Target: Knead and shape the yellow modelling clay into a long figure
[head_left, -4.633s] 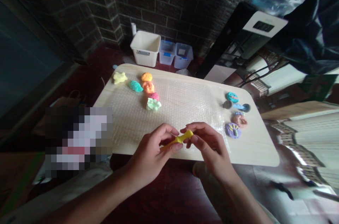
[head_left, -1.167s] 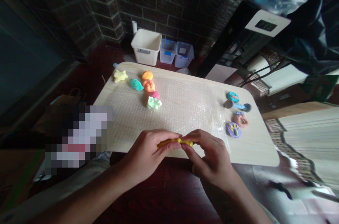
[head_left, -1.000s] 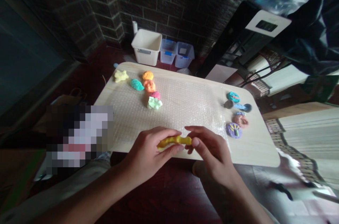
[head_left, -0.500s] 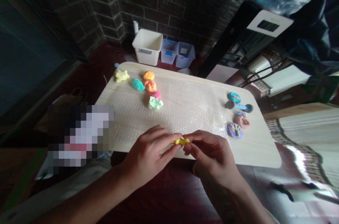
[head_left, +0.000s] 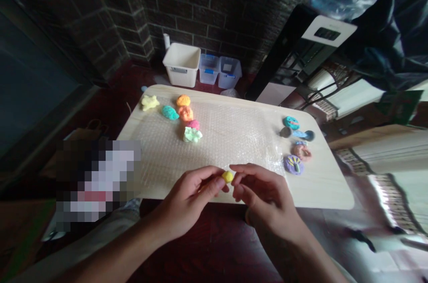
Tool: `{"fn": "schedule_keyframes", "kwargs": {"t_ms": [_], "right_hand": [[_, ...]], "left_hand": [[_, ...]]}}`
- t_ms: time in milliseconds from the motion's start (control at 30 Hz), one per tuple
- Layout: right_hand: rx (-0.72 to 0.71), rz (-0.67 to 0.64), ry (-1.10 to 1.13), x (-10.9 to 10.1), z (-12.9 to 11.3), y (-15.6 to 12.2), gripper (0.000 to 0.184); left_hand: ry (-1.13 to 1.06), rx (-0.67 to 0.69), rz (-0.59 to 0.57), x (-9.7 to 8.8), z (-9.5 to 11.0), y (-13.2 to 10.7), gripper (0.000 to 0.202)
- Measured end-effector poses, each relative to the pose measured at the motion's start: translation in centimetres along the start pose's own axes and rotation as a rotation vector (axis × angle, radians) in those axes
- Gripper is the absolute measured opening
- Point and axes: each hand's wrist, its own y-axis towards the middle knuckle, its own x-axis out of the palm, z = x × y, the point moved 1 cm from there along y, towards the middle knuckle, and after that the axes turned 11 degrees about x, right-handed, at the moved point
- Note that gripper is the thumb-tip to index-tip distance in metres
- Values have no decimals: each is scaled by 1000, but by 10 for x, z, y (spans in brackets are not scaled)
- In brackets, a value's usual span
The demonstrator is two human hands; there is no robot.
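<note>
My left hand [head_left: 197, 191] pinches a small yellow lump of modelling clay [head_left: 228, 177] between thumb and fingers, over the near edge of the table. Just right of the lump is my right hand [head_left: 262, 187], its fingers curved and apart; whether a fingertip touches the clay I cannot tell. Beyond my hands, bubble wrap [head_left: 230, 136] covers much of the tabletop. Clay pieces lie at its far left: pale yellow [head_left: 150, 103], teal [head_left: 170, 112], yellow-orange [head_left: 183, 100], orange [head_left: 186, 113], pink [head_left: 193, 124] and pale green [head_left: 192, 134].
At the table's right lie a teal disc [head_left: 291, 122], a blue bar with dark round ends [head_left: 297, 133], a brownish-pink piece [head_left: 302, 152] and a purple disc [head_left: 294, 164]. Behind the table stand a white bin [head_left: 182, 71] and two clear boxes [head_left: 209, 75]. A blurred-out patch is at left.
The yellow clay, earlier stretched between both hands, now shows as a compact lump in my left fingers. My right fingers have drawn apart from it. The view has shifted slightly.
</note>
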Motion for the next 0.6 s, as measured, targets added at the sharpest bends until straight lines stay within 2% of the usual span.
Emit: {"fn": "schedule_keyframes", "kwargs": {"t_ms": [100,233,467,600], "right_hand": [[-54,-2,-133,-1,-2,2,30],[-43,-3,-254,-4,-5,4,27],[-61,-12,-387,-4,-10,5,24],[-65,-30,-416,-2,-13,5,25]], "left_hand": [[-46,-41,-49,1,0,-1,31],[-8,-23,-70,2,-1,-3,25],[390,159,-17,2,1,-2,15],[474,247,-22,2,-1,-4,13]]}}
